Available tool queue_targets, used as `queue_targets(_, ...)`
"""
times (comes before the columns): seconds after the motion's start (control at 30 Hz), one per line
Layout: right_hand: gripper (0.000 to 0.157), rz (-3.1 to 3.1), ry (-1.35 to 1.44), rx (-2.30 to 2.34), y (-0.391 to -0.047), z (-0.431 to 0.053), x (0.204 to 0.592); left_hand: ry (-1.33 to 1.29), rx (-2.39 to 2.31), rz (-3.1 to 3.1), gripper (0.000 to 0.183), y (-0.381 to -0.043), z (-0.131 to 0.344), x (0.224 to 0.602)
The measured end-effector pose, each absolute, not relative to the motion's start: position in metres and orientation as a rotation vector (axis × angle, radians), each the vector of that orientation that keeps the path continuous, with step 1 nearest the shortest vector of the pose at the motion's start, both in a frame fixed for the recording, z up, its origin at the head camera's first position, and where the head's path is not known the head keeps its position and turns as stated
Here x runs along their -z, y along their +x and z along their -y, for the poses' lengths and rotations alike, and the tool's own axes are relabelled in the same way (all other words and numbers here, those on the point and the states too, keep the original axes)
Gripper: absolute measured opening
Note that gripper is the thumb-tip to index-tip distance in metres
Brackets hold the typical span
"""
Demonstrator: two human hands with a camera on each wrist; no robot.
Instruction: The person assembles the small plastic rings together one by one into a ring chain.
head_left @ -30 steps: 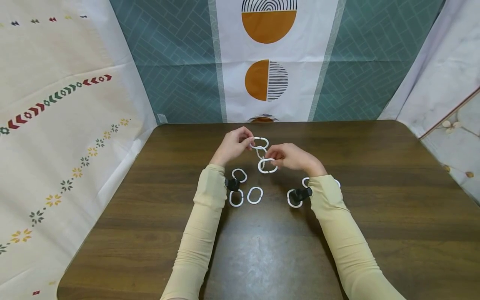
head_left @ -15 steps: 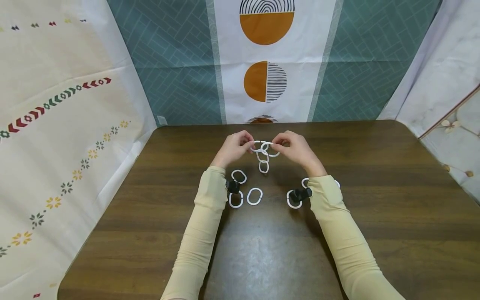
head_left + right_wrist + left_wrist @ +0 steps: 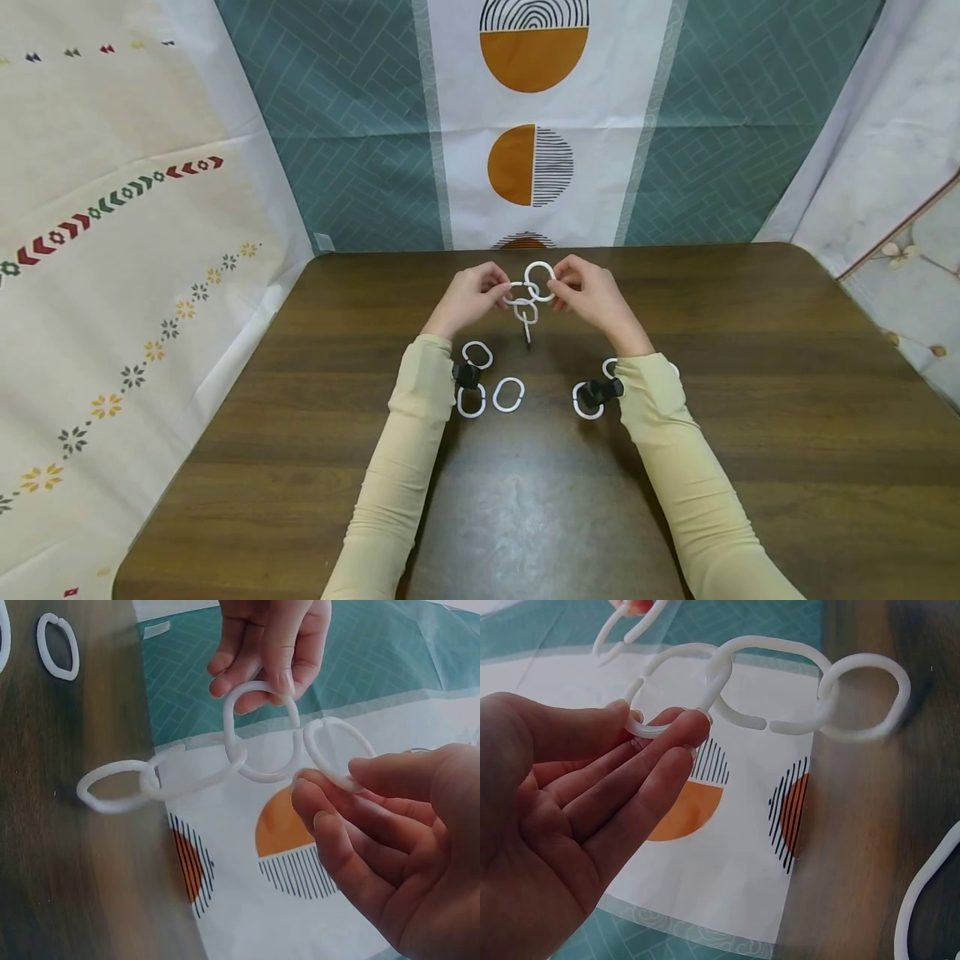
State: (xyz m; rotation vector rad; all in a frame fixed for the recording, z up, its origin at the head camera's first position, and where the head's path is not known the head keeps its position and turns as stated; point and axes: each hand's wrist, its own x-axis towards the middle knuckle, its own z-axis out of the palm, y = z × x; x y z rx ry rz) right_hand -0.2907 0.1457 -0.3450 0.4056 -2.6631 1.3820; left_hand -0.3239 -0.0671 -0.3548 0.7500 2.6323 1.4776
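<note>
My left hand (image 3: 472, 296) pinches the top link of a short chain of white plastic chain links between thumb and fingertips. From that top link (image 3: 228, 724) hangs a middle link (image 3: 776, 643), and through it a bottom link (image 3: 906, 691). My right hand (image 3: 590, 292) pinches another white link (image 3: 313, 750) between thumb and fingers, its rim right beside the narrow gap in the top link. In the head view the right-hand link overlaps the top link. Both hands are raised over the far part of the table.
Loose white links lie on the brown wooden table (image 3: 300, 467): one (image 3: 495, 395) near the middle, others by the left wrist, and one (image 3: 575, 402) beneath the right wrist camera (image 3: 602, 390). More links are partly hidden by the right sleeve (image 3: 652, 383). Patterned cloths hang behind.
My right hand has moved up and away with its link, which now stands tilted upward against the top link. The left hand has stayed nearly in place; the hanging chain has swung and turned.
</note>
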Motion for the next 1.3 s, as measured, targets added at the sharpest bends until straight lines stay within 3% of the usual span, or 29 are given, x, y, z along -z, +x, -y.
queue_targets(0.83, 0.016, 2.653, 0.205, -1.16, -0.284, -0.132, 0.344, 0.79, -1.505, -2.554, 0.011, -0.321, 0.058, 0.353)
queue_targets(1.3, 0.019, 2.652, 0.345, -1.416, -0.286, -0.132, 0.344, 0.763, -1.514, -2.512, 0.018, -0.319, 0.057, 0.351)
